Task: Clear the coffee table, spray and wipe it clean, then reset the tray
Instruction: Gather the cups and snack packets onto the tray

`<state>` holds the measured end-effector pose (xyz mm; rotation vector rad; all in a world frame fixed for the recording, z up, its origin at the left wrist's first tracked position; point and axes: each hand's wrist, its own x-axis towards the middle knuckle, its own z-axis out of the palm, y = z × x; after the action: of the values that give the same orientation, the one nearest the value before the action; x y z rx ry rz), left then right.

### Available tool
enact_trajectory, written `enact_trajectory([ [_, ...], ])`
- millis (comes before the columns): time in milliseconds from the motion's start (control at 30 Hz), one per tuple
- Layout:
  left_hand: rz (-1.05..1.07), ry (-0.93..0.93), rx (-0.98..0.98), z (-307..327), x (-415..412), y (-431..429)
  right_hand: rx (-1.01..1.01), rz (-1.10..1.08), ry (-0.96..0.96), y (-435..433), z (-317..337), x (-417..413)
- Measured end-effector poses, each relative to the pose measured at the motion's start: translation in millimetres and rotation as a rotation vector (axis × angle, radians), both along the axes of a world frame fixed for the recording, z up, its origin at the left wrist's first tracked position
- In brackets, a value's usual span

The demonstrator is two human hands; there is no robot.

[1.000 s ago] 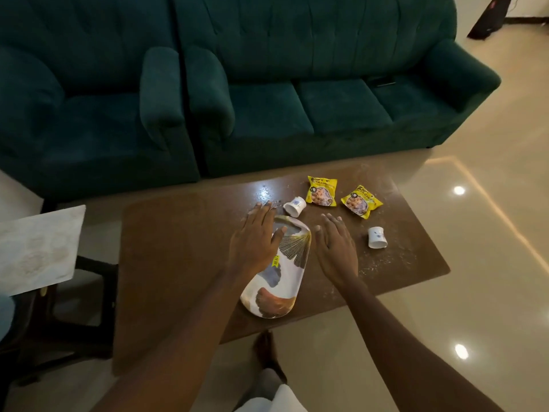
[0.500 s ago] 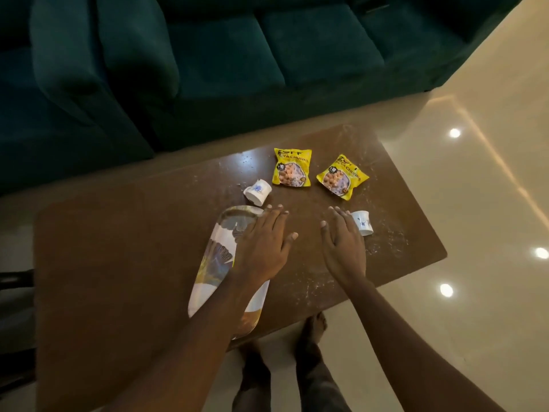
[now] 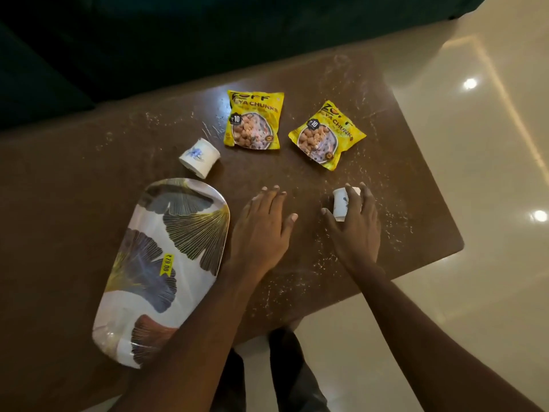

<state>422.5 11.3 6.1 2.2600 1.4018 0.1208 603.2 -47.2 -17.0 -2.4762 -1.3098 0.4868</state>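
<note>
Tray (image 3: pixel 166 263) lies flat on the near-left part of the surface (image 3: pixel 74 203), long axis slanted near-left to far-right, nothing on it. Leaf print, yellow price sticker (image 3: pixel 167 264) on top. It sits apart from the litter, probably so it can be lifted off on its own.

Left hand (image 3: pixel 261 230) is just right of the tray, palm down, fingers straight and spread, holding nothing. Cannot tell if it touches the tray rim. It looks idle or bracing.

Right hand (image 3: pixel 356 230) is further right. Its thumb and fingers curl round the near cup (image 3: pixel 341 205), a small white cup lying on its side. Likely step is picking up this cup, so clearing has only begun. The cup is light and small, so a loose pinch should do.

White specks (image 3: pixel 297 281) are scattered over the right half of the surface, thickest around both hands. That is the reason for the spray and wipe, not yet started.

Farther back, the far cup (image 3: pixel 199 157) also lies tipped over, just beyond the tray's far end. Beyond it the left packet (image 3: pixel 254 121) and right packet (image 3: pixel 325 135), yellow snack bags, lie flat side by side and apart.

Dark sofa (image 3: pixel 118 40) is behind the far edge, with glossy floor (image 3: pixel 475 144) to the right.
</note>
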Motion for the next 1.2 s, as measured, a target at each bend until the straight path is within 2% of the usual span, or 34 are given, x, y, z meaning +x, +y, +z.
enact_trajectory([
  [233,0.063,-0.003,0.008,-12.8,-3.3,8.1,0.056,0.025,0.043,14.4,-15.8,4.8],
  [467,0.338,-0.016,0.166,-7.7,-43.3,46.1,0.248,0.083,0.229,35.0,1.1,-52.6],
  [567,0.427,0.041,0.159,-11.5,-65.2,66.8,0.282,0.076,0.266,44.9,4.7,-81.8],
  [833,0.378,0.144,0.053,-33.0,-87.8,113.9,0.287,0.099,0.269,49.7,2.2,-117.5],
  [1033,0.372,-0.017,0.083,-21.3,-101.4,132.5,0.339,0.054,0.269,42.1,5.9,-127.2],
  [1200,0.385,0.023,0.146,13.5,-132.8,106.6,0.322,0.055,0.33,34.2,15.8,-144.7],
])
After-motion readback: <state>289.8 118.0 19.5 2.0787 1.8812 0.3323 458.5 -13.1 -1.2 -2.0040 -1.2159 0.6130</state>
